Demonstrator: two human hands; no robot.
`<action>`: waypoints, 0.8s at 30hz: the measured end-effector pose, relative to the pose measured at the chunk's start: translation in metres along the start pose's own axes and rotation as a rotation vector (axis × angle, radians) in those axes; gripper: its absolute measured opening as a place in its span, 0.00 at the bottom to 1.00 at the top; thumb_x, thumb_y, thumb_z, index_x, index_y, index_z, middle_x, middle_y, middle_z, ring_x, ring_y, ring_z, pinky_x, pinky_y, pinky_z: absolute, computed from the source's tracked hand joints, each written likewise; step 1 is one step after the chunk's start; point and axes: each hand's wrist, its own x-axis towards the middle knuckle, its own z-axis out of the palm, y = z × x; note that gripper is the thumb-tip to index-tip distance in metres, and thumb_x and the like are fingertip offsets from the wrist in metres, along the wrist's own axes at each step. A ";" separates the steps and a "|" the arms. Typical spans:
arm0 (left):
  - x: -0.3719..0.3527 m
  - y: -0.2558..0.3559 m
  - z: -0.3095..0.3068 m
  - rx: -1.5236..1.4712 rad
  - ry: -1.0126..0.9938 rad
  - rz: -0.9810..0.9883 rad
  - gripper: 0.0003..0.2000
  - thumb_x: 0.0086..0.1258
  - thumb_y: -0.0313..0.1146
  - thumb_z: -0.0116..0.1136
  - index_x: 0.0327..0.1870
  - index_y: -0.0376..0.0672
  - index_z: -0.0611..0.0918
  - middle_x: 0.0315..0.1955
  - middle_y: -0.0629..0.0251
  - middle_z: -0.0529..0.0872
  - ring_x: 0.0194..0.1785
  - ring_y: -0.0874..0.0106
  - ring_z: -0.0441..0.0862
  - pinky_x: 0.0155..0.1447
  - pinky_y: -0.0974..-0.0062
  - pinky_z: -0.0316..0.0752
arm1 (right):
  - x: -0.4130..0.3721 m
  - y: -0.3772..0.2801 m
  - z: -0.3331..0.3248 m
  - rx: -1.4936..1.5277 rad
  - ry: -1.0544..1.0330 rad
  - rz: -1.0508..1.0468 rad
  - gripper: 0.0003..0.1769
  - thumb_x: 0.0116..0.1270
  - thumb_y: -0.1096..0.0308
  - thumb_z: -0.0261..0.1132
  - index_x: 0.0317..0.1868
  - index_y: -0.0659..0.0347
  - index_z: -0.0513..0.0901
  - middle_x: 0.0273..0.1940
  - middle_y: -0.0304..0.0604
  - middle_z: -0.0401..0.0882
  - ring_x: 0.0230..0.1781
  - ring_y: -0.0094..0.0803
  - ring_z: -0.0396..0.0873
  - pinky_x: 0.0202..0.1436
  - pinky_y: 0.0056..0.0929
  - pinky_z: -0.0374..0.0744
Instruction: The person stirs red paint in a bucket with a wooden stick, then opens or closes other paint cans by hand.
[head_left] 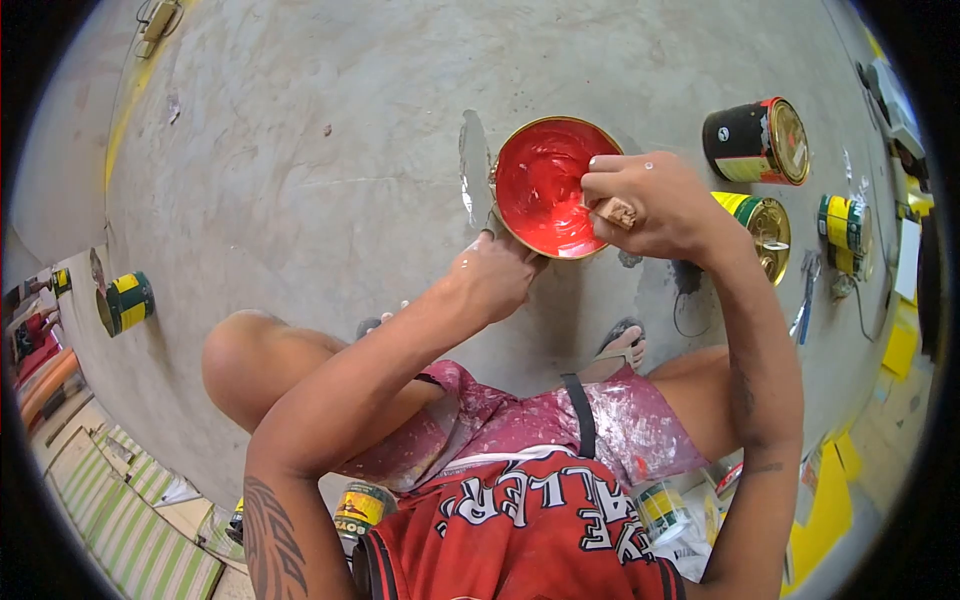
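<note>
Red paint (540, 175) fills the inside of an open paint can (515, 128), its surface swirled and glossy. My left hand (495, 275) is closed on the can's near side, fingers partly hidden beneath the rim. Over the can's right edge, my right hand (655, 205) grips a wooden stick (617, 211). The stick's blunt end points up towards me, while its lower part is mostly hidden by my fingers and seems to reach into the paint.
On the concrete floor (330, 120) to the right stand a black lidded can (740, 143), a yellow-green can with a gold lid (770, 235) and a smaller green can (840, 222). Another green can (128, 303) lies left. Near my body are a labelled can (362, 507) and a white-topped can (662, 512).
</note>
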 end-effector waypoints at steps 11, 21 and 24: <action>-0.004 0.000 0.009 -0.020 0.127 0.031 0.32 0.67 0.36 0.65 0.74 0.43 0.74 0.64 0.53 0.82 0.68 0.55 0.78 0.68 0.53 0.74 | 0.014 -0.001 0.010 0.314 -0.072 -0.123 0.07 0.61 0.71 0.71 0.37 0.62 0.81 0.37 0.46 0.82 0.38 0.49 0.83 0.43 0.45 0.80; -0.003 0.003 -0.001 0.007 0.001 -0.002 0.31 0.73 0.46 0.66 0.75 0.44 0.74 0.61 0.53 0.85 0.67 0.56 0.80 0.65 0.53 0.73 | 0.027 0.004 0.018 0.441 0.155 -0.137 0.11 0.65 0.70 0.75 0.46 0.61 0.86 0.42 0.47 0.85 0.42 0.45 0.84 0.47 0.39 0.82; -0.003 0.002 -0.001 0.021 0.015 0.003 0.31 0.72 0.46 0.66 0.73 0.44 0.75 0.60 0.53 0.85 0.66 0.56 0.81 0.64 0.54 0.74 | 0.026 0.007 0.023 0.408 0.301 -0.087 0.11 0.66 0.70 0.75 0.46 0.62 0.86 0.42 0.47 0.85 0.43 0.46 0.85 0.49 0.38 0.82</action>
